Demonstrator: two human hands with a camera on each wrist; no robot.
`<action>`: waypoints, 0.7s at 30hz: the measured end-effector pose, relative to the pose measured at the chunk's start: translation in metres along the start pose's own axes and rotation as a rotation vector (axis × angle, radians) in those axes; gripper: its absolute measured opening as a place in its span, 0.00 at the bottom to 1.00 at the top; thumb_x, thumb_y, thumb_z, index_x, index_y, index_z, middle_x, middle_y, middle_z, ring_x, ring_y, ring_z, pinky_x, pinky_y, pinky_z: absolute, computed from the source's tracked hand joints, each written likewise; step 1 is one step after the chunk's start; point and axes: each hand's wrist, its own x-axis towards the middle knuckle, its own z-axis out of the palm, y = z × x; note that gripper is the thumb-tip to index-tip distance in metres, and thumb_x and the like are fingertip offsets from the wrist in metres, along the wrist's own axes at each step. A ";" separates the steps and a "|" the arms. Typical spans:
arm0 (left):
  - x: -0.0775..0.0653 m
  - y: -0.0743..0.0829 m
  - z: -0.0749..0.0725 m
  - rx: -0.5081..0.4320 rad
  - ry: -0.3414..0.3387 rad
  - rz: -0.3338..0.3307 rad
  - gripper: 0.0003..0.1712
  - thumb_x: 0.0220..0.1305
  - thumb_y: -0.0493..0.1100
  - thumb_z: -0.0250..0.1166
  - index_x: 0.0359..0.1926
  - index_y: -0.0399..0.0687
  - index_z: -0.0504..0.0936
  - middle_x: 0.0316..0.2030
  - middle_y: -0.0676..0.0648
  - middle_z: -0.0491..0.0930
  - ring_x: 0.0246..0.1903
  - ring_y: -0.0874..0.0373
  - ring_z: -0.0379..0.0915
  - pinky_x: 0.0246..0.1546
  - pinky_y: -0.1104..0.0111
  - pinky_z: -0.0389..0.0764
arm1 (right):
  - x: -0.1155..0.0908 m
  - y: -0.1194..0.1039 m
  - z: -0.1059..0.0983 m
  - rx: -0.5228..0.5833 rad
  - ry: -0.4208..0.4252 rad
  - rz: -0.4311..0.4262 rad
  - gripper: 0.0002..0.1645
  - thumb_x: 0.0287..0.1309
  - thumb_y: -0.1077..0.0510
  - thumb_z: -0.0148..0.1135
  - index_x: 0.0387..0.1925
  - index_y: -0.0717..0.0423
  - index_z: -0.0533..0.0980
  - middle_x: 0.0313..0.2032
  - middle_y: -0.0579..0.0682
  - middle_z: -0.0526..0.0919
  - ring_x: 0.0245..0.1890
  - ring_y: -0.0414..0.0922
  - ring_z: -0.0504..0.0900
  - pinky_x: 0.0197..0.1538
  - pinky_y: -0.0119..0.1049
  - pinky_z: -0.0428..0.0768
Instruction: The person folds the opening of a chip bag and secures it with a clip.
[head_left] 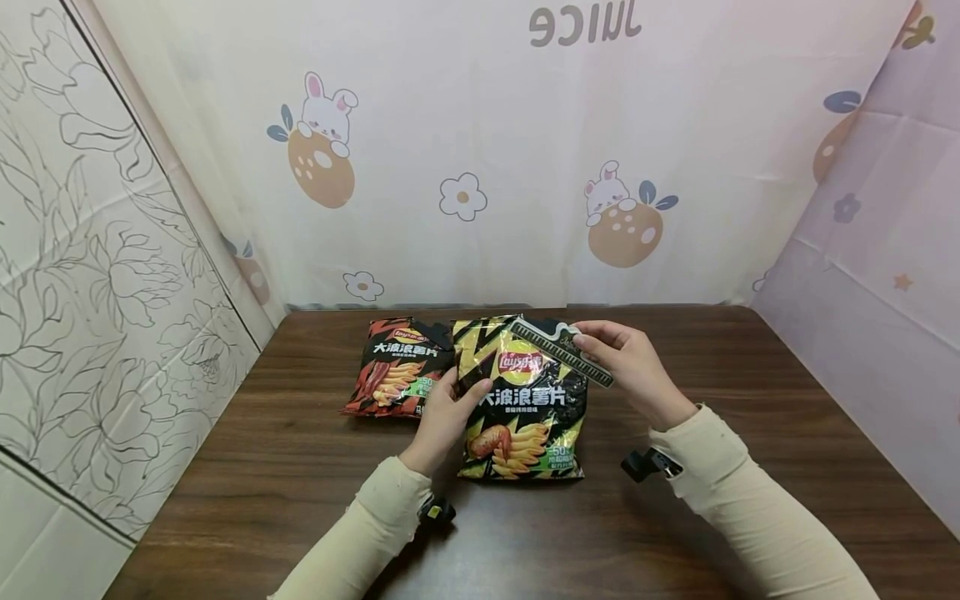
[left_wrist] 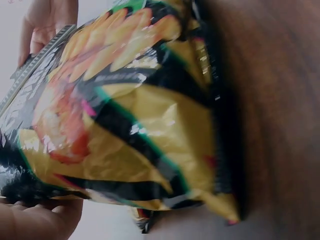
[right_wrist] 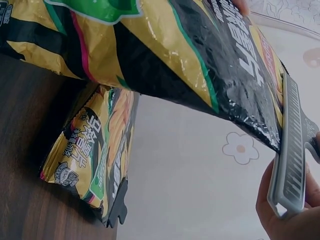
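A black and yellow potato chip bag [head_left: 517, 417] stands upright in the middle of the table. My left hand [head_left: 444, 421] grips its left side, thumb over the front. In my right hand [head_left: 630, 367], thumb and fingers pinch a dark bag clip [head_left: 562, 350] with a pale border and piano-key pattern. The clip slants across the bag's top right corner; in the right wrist view the clip [right_wrist: 290, 150] lies along the bag's edge. Whether the edge sits inside it, I cannot tell. The left wrist view shows the bag's front [left_wrist: 135, 115] close up, blurred.
A red and black chip bag [head_left: 393, 371] stands to the left, a dark clip [head_left: 433, 333] at its top right. In the right wrist view, another bag [right_wrist: 87, 150] with a dark clip [right_wrist: 117, 202] shows behind. A printed curtain [head_left: 465, 125] closes off the wooden table's [head_left: 315, 467] back.
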 end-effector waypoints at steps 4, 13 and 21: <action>-0.005 -0.006 0.001 0.008 -0.017 -0.022 0.33 0.66 0.55 0.64 0.66 0.46 0.69 0.57 0.43 0.77 0.53 0.56 0.75 0.52 0.64 0.77 | 0.000 0.000 -0.001 -0.003 0.012 -0.013 0.30 0.65 0.46 0.62 0.58 0.64 0.74 0.43 0.36 0.82 0.43 0.32 0.81 0.48 0.25 0.80; -0.011 -0.016 0.002 0.070 -0.089 -0.013 0.30 0.68 0.53 0.63 0.65 0.49 0.67 0.49 0.46 0.73 0.40 0.57 0.66 0.42 0.65 0.70 | 0.001 0.001 -0.003 0.003 0.031 -0.011 0.31 0.64 0.45 0.63 0.59 0.63 0.74 0.44 0.35 0.82 0.45 0.32 0.81 0.49 0.25 0.79; -0.012 -0.017 0.002 0.052 -0.103 -0.012 0.36 0.69 0.47 0.62 0.72 0.44 0.59 0.71 0.39 0.60 0.71 0.46 0.55 0.65 0.48 0.65 | 0.003 0.006 -0.004 0.014 0.044 0.011 0.31 0.63 0.44 0.63 0.59 0.61 0.74 0.43 0.35 0.82 0.43 0.33 0.81 0.47 0.25 0.80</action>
